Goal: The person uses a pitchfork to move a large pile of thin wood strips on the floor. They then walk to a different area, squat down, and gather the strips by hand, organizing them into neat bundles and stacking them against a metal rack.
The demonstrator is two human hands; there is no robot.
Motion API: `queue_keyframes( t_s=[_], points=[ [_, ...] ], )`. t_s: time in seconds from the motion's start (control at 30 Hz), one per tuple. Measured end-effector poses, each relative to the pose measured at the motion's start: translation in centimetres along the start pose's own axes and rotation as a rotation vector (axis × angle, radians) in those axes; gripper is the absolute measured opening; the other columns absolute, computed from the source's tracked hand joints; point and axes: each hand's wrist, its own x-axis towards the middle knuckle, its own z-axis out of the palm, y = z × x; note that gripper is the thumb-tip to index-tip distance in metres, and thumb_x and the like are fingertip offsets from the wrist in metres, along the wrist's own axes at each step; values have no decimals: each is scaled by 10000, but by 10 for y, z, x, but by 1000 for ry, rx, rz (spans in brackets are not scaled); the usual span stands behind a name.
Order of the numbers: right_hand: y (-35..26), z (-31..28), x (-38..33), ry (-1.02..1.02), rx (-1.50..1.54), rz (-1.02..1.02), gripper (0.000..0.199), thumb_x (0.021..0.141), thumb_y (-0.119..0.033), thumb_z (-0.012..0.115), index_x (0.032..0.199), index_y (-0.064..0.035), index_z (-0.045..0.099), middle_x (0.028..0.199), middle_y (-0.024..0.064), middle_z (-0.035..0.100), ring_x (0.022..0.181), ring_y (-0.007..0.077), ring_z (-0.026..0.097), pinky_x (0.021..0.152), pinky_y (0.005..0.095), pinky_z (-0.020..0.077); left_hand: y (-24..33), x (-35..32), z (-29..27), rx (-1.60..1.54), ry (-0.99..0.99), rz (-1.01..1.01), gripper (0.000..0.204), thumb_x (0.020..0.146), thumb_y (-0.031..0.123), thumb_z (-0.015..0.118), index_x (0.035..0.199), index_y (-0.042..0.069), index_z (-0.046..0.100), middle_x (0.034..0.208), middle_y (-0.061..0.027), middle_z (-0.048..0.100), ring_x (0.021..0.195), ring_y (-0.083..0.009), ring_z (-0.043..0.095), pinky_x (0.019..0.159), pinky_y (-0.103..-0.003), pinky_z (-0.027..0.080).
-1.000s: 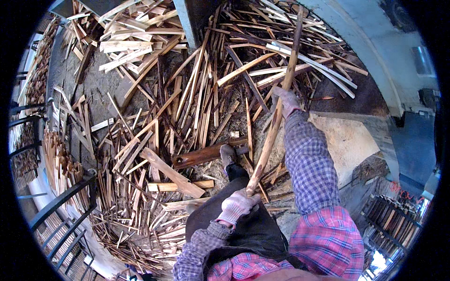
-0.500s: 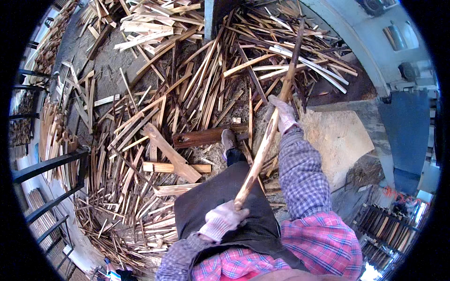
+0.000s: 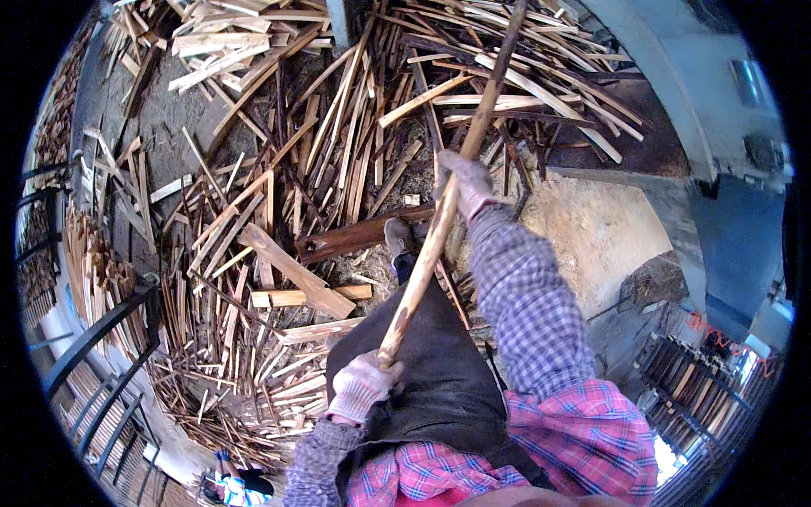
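1. There's a long wooden pole [image 3: 431, 241], held aslant from above the dark apron [image 3: 448, 355] out over heaped slats [image 3: 549, 103].
2. The gloved left hand [image 3: 365, 384] is wrapped round its near end.
3. The right hand [image 3: 467, 182], gloved too, grips it farther up.
4. Down on the littered floor I see a shoe [image 3: 397, 237] by a dark brown plank [image 3: 338, 239].
5. Over on the left runs a black railing [image 3: 93, 346].
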Motion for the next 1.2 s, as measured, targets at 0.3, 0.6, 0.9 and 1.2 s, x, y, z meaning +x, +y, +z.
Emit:
queue_keyframes(
  t_s=[0.3,0.6,0.9,1.2],
  points=[
    [25,4,-31,17,-211,21,301,741,-288,681,926,-71,584,647,34,528,486,179,520,406,292,454,-34,-15,14,-52,-88,238,333,798,410,516,964,130,583,932,-113,605,864,-286,608,729,-387,491],
    [143,70,-193,70,-47,2,261,786,-332,629,726,-88,557,568,28,518,433,170,503,403,284,437,-242,-106,81,45,301,360,152,760,336,589,757,184,604,685,-53,526,526,-236,573,422,-382,450],
    [174,107,-197,194,81,156,179,796,-230,644,795,-73,558,611,39,535,447,159,521,374,335,498,-260,-117,32,127,-2,-172,510,702,558,596,937,105,617,806,-113,649,772,-275,633,650,-389,502],
    [126,95,-120,194,20,251,205,762,-154,675,897,-75,543,623,43,555,435,153,515,375,293,460,-176,-77,-10,57,-48,-284,455,692,516,618,864,95,632,764,-159,637,742,-331,621,661,-431,485]
  ],
)
